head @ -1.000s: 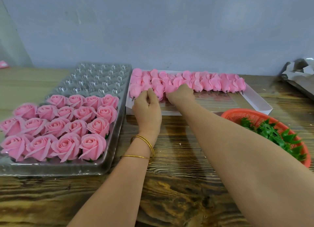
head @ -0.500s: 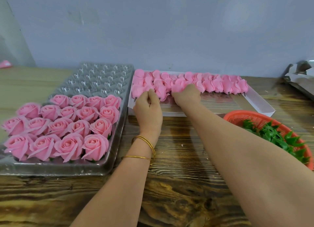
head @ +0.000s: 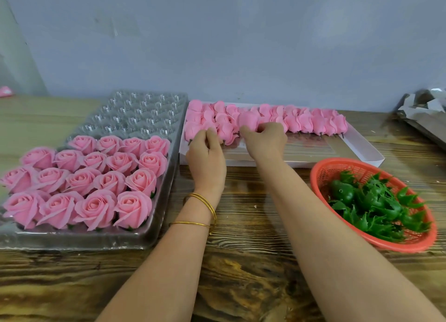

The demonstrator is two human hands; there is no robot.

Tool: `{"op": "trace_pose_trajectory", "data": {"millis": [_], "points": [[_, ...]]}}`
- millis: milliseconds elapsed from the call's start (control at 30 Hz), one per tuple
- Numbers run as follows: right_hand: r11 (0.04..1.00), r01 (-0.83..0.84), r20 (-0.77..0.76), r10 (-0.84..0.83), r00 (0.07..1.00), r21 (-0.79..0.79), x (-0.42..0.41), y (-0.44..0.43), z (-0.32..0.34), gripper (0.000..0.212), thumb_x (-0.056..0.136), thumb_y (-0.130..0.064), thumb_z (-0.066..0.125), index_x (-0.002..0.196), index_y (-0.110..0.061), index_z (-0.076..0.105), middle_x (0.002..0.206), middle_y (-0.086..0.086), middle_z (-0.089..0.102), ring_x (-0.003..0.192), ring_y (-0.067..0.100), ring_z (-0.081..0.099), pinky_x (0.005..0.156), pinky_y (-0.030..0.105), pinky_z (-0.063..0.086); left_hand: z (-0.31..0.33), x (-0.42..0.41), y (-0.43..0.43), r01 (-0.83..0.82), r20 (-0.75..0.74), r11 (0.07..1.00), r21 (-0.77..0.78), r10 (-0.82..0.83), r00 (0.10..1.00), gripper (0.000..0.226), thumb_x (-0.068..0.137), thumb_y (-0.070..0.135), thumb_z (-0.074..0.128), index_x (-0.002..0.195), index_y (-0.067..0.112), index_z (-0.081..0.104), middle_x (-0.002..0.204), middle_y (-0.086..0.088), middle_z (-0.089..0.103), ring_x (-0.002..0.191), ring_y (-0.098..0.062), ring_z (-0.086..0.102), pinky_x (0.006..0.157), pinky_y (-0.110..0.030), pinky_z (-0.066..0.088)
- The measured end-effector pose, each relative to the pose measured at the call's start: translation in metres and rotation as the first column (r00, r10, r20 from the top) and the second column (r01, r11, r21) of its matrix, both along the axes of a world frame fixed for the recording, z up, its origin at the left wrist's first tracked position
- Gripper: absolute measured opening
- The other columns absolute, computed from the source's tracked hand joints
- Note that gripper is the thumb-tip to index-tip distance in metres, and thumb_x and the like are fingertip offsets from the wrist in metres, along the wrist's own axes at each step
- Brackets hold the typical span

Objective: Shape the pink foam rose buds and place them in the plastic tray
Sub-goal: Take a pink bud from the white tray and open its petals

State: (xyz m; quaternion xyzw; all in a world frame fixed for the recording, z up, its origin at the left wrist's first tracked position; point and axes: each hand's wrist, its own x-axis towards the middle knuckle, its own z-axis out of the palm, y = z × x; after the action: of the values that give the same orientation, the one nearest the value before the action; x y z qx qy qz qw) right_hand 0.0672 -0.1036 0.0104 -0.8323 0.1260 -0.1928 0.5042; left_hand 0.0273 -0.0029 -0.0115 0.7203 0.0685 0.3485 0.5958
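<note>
A clear plastic tray (head: 135, 111) on the left holds several shaped pink roses (head: 96, 184) in its near rows; its far cells are bare. A flat white box (head: 362, 150) behind my hands holds rows of closed pink foam buds (head: 304, 122). My right hand (head: 265, 140) pinches one bud (head: 248, 120) and lifts it above the rows. My left hand (head: 207, 155) reaches into the box's left end, its fingers curled at the buds there; what they hold is hidden.
A red plastic basket (head: 323, 169) of green leaf calyxes (head: 376, 205) sits at the right on the wooden table (head: 253, 261). Crumpled grey paper (head: 424, 109) lies at the far right. A blue-grey wall stands close behind the box.
My right hand has lifted one bud up out of the rows. My left hand has stayed at the box's left end.
</note>
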Motion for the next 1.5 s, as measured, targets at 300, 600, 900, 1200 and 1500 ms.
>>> {"op": "trace_pose_trajectory", "data": {"millis": [300, 600, 900, 1200, 1500], "points": [[0.851, -0.259, 0.146, 0.216, 0.965, 0.456, -0.032, 0.015, -0.011, 0.024, 0.080, -0.012, 0.072, 0.070, 0.007, 0.062, 0.055, 0.003, 0.047, 0.051, 0.012, 0.045, 0.062, 0.034, 0.044, 0.000, 0.002, -0.002, 0.174, -0.006, 0.972, -0.155, -0.177, 0.984, 0.015, 0.098, 0.021, 0.051, 0.086, 0.020, 0.059, 0.080, 0.014, 0.059, 0.072, 0.011, 0.057, 0.066, -0.008, 0.043], [0.642, -0.516, 0.216, 0.489, 0.845, 0.567, -0.046, 0.008, -0.020, 0.016, 0.094, -0.005, 0.059, 0.102, 0.005, 0.068, 0.093, 0.019, 0.064, 0.088, 0.026, 0.058, 0.081, 0.040, 0.048, 0.007, -0.003, -0.007, 0.511, -0.009, 0.788, -0.344, -0.546, 0.838, 0.013, 0.076, 0.030, 0.068, 0.079, 0.018, 0.067, 0.071, 0.005, 0.069, 0.073, -0.011, 0.068, 0.058, -0.024, 0.052], [0.500, -0.648, 0.220, 0.667, 0.711, 0.575, -0.052, -0.003, -0.016, 0.033, 0.088, 0.017, 0.048, 0.091, -0.011, 0.065, 0.084, -0.001, 0.070, 0.088, 0.013, 0.065, 0.079, 0.025, 0.052, 0.004, -0.001, 0.000, 0.558, -0.018, 0.770, -0.310, -0.592, 0.806, 0.030, 0.066, 0.021, 0.077, 0.093, 0.011, 0.069, 0.089, -0.006, 0.073, 0.088, -0.019, 0.070, 0.072, -0.030, 0.056], [0.441, -0.638, 0.160, 0.731, 0.664, 0.632, -0.057, -0.008, -0.011, 0.032, 0.095, 0.010, 0.045, 0.113, -0.010, 0.062, 0.111, 0.007, 0.064, 0.112, 0.020, 0.058, 0.106, 0.040, 0.042, 0.006, -0.003, 0.001, 0.586, 0.018, 0.753, -0.301, -0.609, 0.793, 0.014, 0.065, 0.028, 0.080, 0.077, 0.031, 0.076, 0.083, 0.002, 0.074, 0.088, -0.013, 0.071, 0.071, -0.026, 0.055], [0.526, -0.548, 0.199, 0.578, 0.791, 0.651, -0.053, -0.012, -0.004, 0.024, 0.075, 0.006, 0.053, 0.088, -0.004, 0.069, 0.076, 0.006, 0.070, 0.076, 0.015, 0.068, 0.073, 0.026, 0.055, 0.008, -0.003, 0.000, 0.519, -0.050, 0.758, -0.396, -0.582, 0.812, 0.021, 0.067, 0.023, 0.074, 0.084, 0.012, 0.074, 0.087, -0.011, 0.073, 0.088, -0.022, 0.070, 0.074, -0.035, 0.057]]}}
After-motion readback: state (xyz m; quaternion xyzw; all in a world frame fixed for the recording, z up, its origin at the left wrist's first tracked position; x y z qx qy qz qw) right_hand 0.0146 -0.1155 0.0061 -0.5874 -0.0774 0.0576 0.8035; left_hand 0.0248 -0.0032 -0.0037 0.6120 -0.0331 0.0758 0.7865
